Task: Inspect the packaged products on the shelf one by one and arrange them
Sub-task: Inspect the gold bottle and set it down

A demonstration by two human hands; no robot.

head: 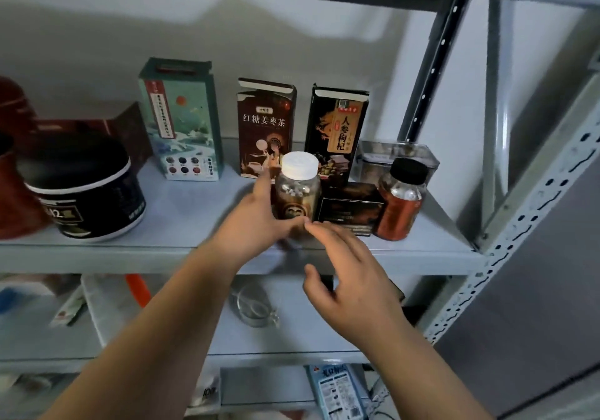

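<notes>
Head view: the left hand [256,221] has its grip wrapped round the white-lidded jar [298,189], which stands upright near the front edge of the shelf [194,205], just beside the flat dark box [350,208] on its right. The right hand [354,277] is open, fingers spread, tips near the jar's base; whether they touch it I cannot tell. This looks like the inspection of this one jar. Next it likely needs lifting or turning to show the label, then setting back. The front lip is close, the black-capped bottle [401,202] crowds the right, and the brown carton [266,127] stands behind. Open room lies leftward, toward the round black tin [87,192]
</notes>
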